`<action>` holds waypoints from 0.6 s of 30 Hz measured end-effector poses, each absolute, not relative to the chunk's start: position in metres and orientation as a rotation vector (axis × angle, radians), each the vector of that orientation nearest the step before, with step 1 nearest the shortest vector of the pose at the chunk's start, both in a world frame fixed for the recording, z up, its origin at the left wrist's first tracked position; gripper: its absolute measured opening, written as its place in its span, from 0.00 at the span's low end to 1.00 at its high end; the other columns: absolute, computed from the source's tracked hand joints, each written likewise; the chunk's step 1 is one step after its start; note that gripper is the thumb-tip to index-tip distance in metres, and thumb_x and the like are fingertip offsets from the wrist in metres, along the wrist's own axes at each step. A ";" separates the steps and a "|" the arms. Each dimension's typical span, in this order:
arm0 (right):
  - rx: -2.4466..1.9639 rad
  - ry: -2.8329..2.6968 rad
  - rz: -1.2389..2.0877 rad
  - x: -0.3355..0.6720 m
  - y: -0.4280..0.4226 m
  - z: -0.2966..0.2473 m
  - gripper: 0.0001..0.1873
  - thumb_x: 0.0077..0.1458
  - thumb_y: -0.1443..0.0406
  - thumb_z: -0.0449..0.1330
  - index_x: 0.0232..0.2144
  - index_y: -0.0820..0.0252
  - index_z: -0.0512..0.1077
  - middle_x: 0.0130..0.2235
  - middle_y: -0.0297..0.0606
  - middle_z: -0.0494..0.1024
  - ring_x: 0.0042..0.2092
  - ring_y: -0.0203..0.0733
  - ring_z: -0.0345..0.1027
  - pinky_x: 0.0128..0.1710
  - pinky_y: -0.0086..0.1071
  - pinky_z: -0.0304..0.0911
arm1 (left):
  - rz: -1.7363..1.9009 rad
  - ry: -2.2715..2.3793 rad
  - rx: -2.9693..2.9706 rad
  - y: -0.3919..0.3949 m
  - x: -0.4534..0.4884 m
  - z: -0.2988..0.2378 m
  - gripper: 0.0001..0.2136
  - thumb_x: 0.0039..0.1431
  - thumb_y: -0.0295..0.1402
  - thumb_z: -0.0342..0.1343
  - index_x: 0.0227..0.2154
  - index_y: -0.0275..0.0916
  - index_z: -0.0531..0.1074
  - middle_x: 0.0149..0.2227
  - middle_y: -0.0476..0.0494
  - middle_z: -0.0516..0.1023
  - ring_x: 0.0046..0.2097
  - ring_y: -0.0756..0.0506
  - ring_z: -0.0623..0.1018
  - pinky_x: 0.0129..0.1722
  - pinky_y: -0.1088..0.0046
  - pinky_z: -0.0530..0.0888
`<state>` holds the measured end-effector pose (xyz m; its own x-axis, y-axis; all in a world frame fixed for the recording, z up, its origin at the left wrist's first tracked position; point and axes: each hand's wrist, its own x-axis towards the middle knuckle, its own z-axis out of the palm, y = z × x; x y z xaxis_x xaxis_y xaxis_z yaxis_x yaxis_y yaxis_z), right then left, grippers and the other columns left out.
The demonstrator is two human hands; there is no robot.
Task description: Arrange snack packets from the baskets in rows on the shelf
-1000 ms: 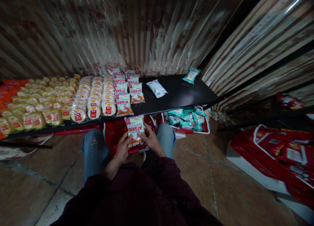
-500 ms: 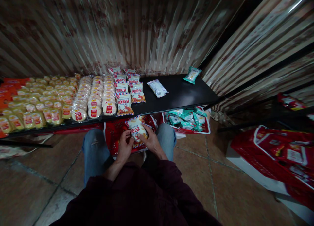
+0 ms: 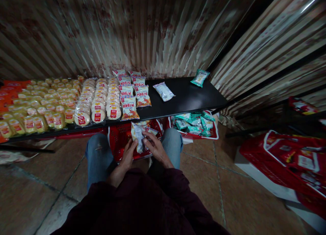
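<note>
White pillow-shaped plastic snack packet (image 3: 137, 137), pale side showing, is held up over the near basket, just short of the shelf's front edge. Striped beige-and-brown sheeting (image 3: 163, 34) closes off the back. The long black flat shelf (image 3: 185, 99) runs before it; at its right part a wide stretch of surface shows between the goods and the right end. One red plastic basket (image 3: 112, 145) stands between two blue-denim knees (image 3: 98, 153), below the shelf's front edge, leaving narrow space beside the wrists. A second red plastic basket (image 3: 216, 131), under the shelf's right end, holds green-and-white plastic packets (image 3: 195, 122), overlapping too much to count. Of the two hands, the left hand (image 3: 127, 156) grasps the packet, thumb on its face; the right hand (image 3: 155, 148) has bent fingers at its right side, and I cannot tell whether they grip. On the shelf, round white wrapped crackers (image 3: 98, 105) form three rows. Beside them, seven white-and-orange plastic packets (image 3: 129, 108) lean in two rows, four visible on the left and three on the right. Farther right come one flat pale packet (image 3: 164, 91) and one teal packet (image 3: 200, 78), well apart.
</note>
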<state>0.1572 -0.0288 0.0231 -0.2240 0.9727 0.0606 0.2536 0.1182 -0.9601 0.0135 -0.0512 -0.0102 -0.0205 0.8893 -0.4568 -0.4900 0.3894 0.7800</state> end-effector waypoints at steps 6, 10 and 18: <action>-1.128 -1.667 1.037 0.151 -0.033 0.019 0.15 0.58 0.59 0.54 0.46 0.53 0.73 0.47 0.40 0.72 0.50 0.41 0.66 0.51 0.38 0.62 | 1.106 1.013 0.242 -0.051 0.012 -0.002 0.19 0.50 0.44 0.58 0.44 0.41 0.73 0.43 0.41 0.78 0.48 0.39 0.76 0.48 0.62 0.71; -1.136 -1.738 0.960 0.149 -0.036 0.017 0.14 0.58 0.61 0.55 0.46 0.52 0.73 0.48 0.41 0.72 0.50 0.42 0.66 0.50 0.38 0.63 | 1.080 0.979 0.122 -0.050 0.008 0.000 0.14 0.49 0.38 0.59 0.39 0.40 0.75 0.38 0.41 0.80 0.45 0.39 0.77 0.46 0.63 0.73; -1.115 -1.884 0.801 0.146 -0.039 0.024 0.13 0.57 0.66 0.54 0.43 0.54 0.75 0.42 0.40 0.76 0.46 0.43 0.68 0.50 0.42 0.62 | 1.039 0.910 0.013 -0.048 0.003 0.003 0.15 0.47 0.30 0.53 0.40 0.34 0.73 0.32 0.45 0.80 0.39 0.41 0.79 0.42 0.65 0.75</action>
<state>0.1462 -0.0393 0.0242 -0.3027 0.9019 0.3081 0.4035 0.4141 -0.8159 0.0026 -0.0482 0.0028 0.1883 0.7436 -0.6416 -0.7338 0.5407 0.4113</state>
